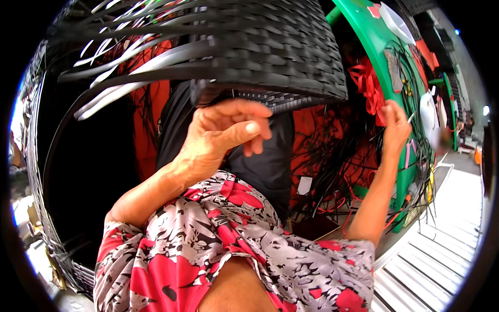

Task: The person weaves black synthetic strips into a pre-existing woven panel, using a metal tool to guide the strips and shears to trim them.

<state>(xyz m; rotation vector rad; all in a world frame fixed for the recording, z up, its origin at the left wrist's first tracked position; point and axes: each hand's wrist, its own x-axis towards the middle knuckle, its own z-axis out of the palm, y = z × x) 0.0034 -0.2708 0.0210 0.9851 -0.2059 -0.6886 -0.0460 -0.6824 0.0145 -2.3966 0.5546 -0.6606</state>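
Note:
A black woven basket (275, 47) of flat plastic strips lies across the top middle, on or just above my dark-trousered knees. Long unwoven strips (150, 57), black and glossy, fan out from its left side. Just under the basket's lower edge is my left hand (228, 127), its fingers loosely bent and the thumb apart from the index finger; nothing shows in it. My right hand (397, 125) is raised at the green table's edge, fingertips pinched together. A thin pale tip (410, 118) shows beside them, too small to name. Red strips (368, 86) hang close by.
The green table (364, 31) curves down the right, with tangled black strips and cords (408, 67) on it. More loose black strips (332, 151) hang over red material below. A white slatted surface (431, 249) lies at lower right. Bundled strips (39, 156) stand at far left.

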